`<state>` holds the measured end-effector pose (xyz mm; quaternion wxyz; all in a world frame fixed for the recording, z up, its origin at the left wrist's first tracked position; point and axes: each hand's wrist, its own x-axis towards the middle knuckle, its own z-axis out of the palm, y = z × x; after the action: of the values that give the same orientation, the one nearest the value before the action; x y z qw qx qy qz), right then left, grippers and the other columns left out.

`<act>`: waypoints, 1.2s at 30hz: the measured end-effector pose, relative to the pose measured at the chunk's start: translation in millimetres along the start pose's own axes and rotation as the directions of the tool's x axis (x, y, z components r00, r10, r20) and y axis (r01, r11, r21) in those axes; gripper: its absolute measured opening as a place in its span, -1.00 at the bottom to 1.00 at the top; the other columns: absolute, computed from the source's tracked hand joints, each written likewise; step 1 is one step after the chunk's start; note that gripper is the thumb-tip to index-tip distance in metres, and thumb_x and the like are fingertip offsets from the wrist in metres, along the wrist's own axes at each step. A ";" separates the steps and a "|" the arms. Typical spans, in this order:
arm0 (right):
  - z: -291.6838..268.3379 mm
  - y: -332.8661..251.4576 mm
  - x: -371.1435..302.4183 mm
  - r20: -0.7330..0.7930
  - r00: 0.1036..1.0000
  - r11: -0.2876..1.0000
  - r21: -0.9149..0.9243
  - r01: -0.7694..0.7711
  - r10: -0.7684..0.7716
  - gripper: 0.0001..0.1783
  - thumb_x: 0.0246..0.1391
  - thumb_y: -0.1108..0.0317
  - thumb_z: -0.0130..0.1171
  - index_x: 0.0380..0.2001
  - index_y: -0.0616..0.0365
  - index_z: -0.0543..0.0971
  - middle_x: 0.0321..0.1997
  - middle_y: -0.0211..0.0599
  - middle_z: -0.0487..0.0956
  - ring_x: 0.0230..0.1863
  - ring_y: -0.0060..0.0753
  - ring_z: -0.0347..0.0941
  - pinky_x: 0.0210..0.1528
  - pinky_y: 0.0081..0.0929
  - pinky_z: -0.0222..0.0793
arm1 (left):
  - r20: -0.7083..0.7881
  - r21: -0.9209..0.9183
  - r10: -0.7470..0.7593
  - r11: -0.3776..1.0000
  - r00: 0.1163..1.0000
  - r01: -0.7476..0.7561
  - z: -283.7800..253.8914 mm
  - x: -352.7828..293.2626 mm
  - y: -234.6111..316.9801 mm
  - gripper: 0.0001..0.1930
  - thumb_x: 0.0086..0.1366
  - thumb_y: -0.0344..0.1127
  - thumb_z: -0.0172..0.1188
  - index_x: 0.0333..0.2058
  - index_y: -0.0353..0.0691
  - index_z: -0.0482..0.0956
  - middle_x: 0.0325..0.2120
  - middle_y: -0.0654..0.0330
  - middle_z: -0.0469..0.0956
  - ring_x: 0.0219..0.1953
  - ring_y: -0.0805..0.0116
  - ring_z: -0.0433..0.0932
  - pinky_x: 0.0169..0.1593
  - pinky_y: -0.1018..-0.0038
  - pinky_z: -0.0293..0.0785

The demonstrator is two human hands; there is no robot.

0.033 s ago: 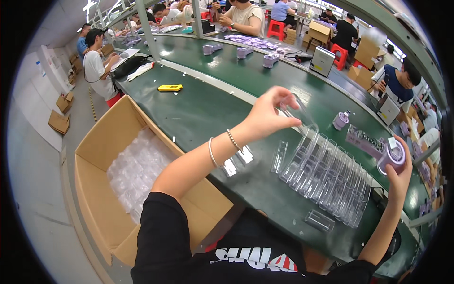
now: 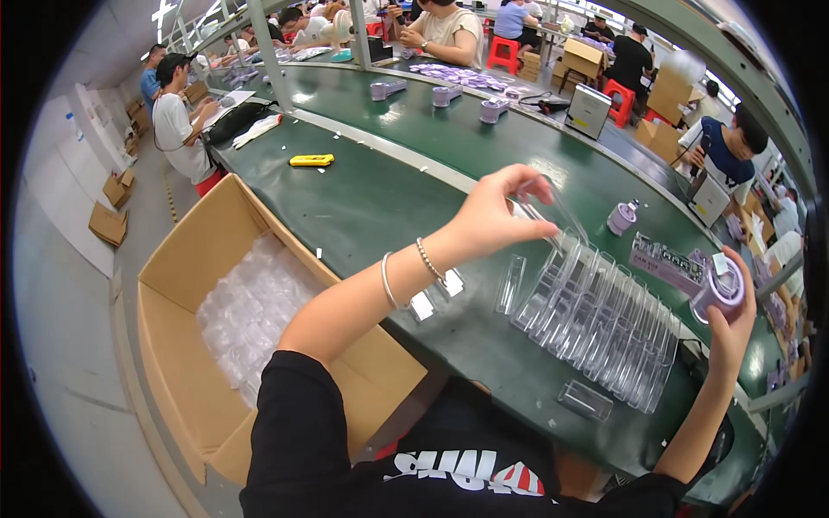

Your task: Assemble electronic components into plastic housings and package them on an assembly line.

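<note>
My left hand [image 2: 503,212] is raised over the green bench, its thumb and fingers closed on a clear plastic cover [image 2: 566,212] with long straight sides. Below that cover stand rows of similar clear covers [image 2: 596,324] packed side by side. At the far right my right hand [image 2: 734,302] grips a lilac device [image 2: 718,293] by its round end. A long straight part of the device, with an exposed circuit board [image 2: 663,255], points left toward the rows. One loose cover [image 2: 511,283] lies left of the rows, and another [image 2: 585,401] lies nearer to me.
An open cardboard box [image 2: 216,194] with clear plastic pieces stands at my left. A yellow cutter [image 2: 312,161] lies on the bench [image 2: 371,203]. Several lilac devices sit on the green belt [image 2: 345,93] beyond, one [image 2: 622,218] near the rows. Co-workers sit across the belt.
My left hand and its clear cover have shifted slightly right and down. The lilac device in my right hand has moved very slightly.
</note>
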<state>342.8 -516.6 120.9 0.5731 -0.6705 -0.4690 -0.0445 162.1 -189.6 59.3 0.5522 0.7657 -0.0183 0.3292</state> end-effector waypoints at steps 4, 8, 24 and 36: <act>8.0 -26.2 -17.8 -0.095 0.985 0.985 0.076 0.154 -0.147 -0.02 -0.24 0.00 0.27 0.15 0.50 0.22 0.07 -0.07 0.40 0.09 -0.34 0.36 0.18 -0.46 0.17 | 0.223 0.001 0.172 0.984 0.959 -0.177 19.4 -18.0 43.9 -0.38 0.00 -0.48 0.27 0.08 -0.25 0.28 -0.25 0.25 0.35 -0.18 0.49 0.44 -0.10 0.49 0.40; 22.7 -42.4 -28.1 -0.109 0.985 0.975 0.167 0.148 -0.131 0.08 -0.29 -0.12 0.29 0.16 0.50 0.19 -0.02 -0.05 0.42 0.06 -0.28 0.36 0.18 -0.38 0.17 | 0.274 0.034 0.180 0.980 0.945 -0.197 43.0 -42.9 73.0 -0.29 -0.02 -0.50 0.20 0.13 -0.25 0.09 -0.32 0.18 0.31 -0.38 0.44 0.45 -0.27 0.52 0.42; 74.4 -86.9 -26.3 0.289 0.950 0.960 0.277 0.032 -0.115 -0.05 -0.32 -0.16 0.29 -0.03 0.45 0.34 -0.23 -0.20 0.48 -0.21 -0.50 0.44 -0.14 -0.59 0.33 | 0.320 0.379 0.364 0.796 0.874 -0.471 60.8 -74.5 100.9 -0.40 0.08 -0.15 0.29 0.07 -0.24 0.34 -0.32 0.08 0.51 -0.40 0.14 0.55 -0.34 0.39 0.51; 104.5 -71.5 -15.3 0.061 0.998 0.960 0.276 -0.040 0.024 -0.49 -0.07 0.05 0.11 -0.23 0.32 0.51 -0.35 -0.34 0.53 -0.30 -0.59 0.42 -0.21 -0.63 0.32 | 0.286 0.257 0.224 0.919 0.931 -0.300 55.6 -53.4 89.4 -0.54 0.11 -0.29 0.29 -0.05 -0.38 0.43 -0.31 -0.07 0.57 -0.31 0.13 0.61 -0.23 0.41 0.50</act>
<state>235.8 -447.7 128.3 0.6484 -0.5920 -0.4759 0.0498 112.3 -290.0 96.2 0.3747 0.8657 -0.1418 0.3001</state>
